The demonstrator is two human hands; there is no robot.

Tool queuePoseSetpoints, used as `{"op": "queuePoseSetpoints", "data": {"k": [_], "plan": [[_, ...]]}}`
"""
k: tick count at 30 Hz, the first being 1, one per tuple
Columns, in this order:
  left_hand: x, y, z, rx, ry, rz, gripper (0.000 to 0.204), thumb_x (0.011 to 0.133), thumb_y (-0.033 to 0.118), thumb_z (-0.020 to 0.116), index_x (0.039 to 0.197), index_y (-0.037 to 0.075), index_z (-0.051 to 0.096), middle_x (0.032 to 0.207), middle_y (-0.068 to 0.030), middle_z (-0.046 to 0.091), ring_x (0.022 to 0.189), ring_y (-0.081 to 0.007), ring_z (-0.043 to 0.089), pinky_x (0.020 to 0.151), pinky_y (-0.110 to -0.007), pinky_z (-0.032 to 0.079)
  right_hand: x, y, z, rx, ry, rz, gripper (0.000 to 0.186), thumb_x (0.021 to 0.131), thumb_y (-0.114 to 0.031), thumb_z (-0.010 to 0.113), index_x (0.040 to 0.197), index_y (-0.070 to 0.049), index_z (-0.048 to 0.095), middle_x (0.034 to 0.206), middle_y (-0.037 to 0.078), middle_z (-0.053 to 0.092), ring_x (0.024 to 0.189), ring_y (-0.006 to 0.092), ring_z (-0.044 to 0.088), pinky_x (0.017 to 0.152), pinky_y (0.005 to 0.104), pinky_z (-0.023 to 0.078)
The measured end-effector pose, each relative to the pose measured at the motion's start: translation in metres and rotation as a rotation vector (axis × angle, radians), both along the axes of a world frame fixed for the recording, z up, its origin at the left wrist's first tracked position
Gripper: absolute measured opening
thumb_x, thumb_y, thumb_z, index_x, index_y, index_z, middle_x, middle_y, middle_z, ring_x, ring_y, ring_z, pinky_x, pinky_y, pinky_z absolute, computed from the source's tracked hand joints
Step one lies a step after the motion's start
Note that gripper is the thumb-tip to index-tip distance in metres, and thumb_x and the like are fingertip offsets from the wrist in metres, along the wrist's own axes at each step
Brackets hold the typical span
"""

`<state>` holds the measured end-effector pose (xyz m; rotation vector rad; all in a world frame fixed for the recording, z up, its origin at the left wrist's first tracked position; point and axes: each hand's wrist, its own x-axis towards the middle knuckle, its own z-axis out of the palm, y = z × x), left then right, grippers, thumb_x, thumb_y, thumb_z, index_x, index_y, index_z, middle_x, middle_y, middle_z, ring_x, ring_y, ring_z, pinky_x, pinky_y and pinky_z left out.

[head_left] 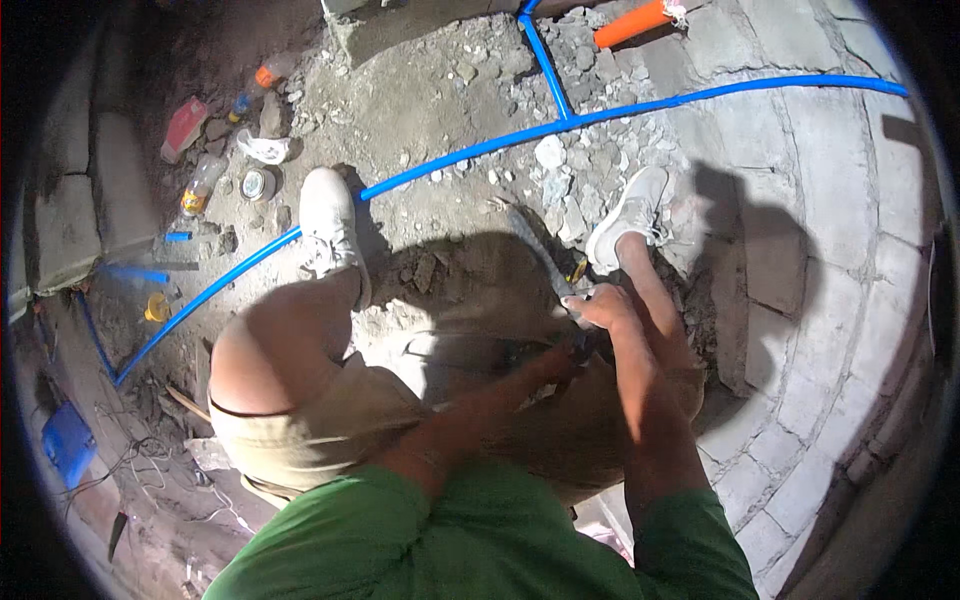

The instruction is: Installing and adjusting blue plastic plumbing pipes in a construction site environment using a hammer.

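Note:
My right hand is closed around a long grey metal bar, whose forked-looking tip rests on rubble between my white shoes. My left hand is lower, in shadow by the bar's near end and a dark object; its fingers are too hidden to read. A small yellow item lies beside the bar, close to my right shoe. A blue pipe runs across the broken ground just beyond my feet and meets a branch pipe.
An orange pipe lies at the top. Paving blocks line the right. At the left are a plastic bottle, a can, a yellow item, blue pipe offcuts, a blue container and tangled cables.

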<state>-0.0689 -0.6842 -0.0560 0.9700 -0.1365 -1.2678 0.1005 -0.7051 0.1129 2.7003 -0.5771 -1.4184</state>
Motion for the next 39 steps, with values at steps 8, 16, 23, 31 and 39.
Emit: {"op": "queuePoseSetpoints", "data": {"k": [8, 16, 23, 31, 39], "plan": [[0.002, 0.011, 0.003, 0.136, -0.212, 0.082, 0.059, 0.099, 0.023, 0.048, 0.150, 0.004, 0.025, 0.152, -0.0185, 0.032, 0.140, -0.0313, 0.031, 0.115, -0.040, 0.024, 0.014, 0.016, -0.012, 0.211, 0.143, 0.110, 0.087, 0.080, -0.060, 0.065, 0.135, 0.005, 0.049, 0.133, 0.026, 0.054, 0.125, 0.0322, 0.053, 0.103, 0.0401, 0.040], [0.051, 0.066, 0.067, 0.058, 0.114, 0.481, 0.053, 0.101, 0.022, 0.045, 0.148, 0.005, 0.028, 0.150, -0.0168, 0.035, 0.136, -0.0314, 0.036, 0.112, -0.041, 0.030, 0.009, 0.021, -0.007, 0.822, 0.145, -0.552, 0.100, 0.079, -0.068, 0.060, 0.144, 0.003, 0.036, 0.147, 0.026, 0.038, 0.136, 0.0362, 0.039, 0.111, 0.0406, 0.031], [0.043, 0.045, 0.070, -0.201, 0.141, 0.590, 0.065, 0.093, 0.006, 0.060, 0.148, 0.005, 0.026, 0.147, -0.0132, 0.038, 0.135, -0.0301, 0.038, 0.110, -0.039, 0.036, -0.031, -0.004, -0.060, 0.252, -0.071, -0.295, 0.103, 0.076, -0.074, 0.058, 0.130, 0.012, 0.048, 0.131, 0.031, 0.053, 0.124, 0.0417, 0.051, 0.104, 0.0450, 0.039], [0.023, 0.083, 0.042, 0.071, -0.073, 0.157, 0.052, 0.097, 0.018, 0.052, 0.144, 0.004, 0.036, 0.141, -0.0158, 0.044, 0.129, -0.0301, 0.045, 0.106, -0.041, 0.040, -0.037, 0.008, -0.074, 0.280, 0.128, -0.149, 0.080, 0.083, -0.069, 0.051, 0.112, 0.005, 0.063, 0.115, 0.028, 0.063, 0.113, 0.0411, 0.059, 0.096, 0.0472, 0.043], [0.014, 0.118, 0.069, -0.334, 0.448, 0.487, 0.051, 0.096, 0.012, 0.052, 0.145, 0.005, 0.037, 0.143, -0.0096, 0.047, 0.132, -0.0264, 0.043, 0.110, -0.040, 0.036, -0.018, 0.085, 0.020, 0.715, -0.120, -0.759, 0.066, 0.094, -0.059, 0.046, 0.105, 0.004, 0.062, 0.092, 0.017, 0.066, 0.082, 0.0209, 0.062, 0.074, 0.0377, 0.048]]}}
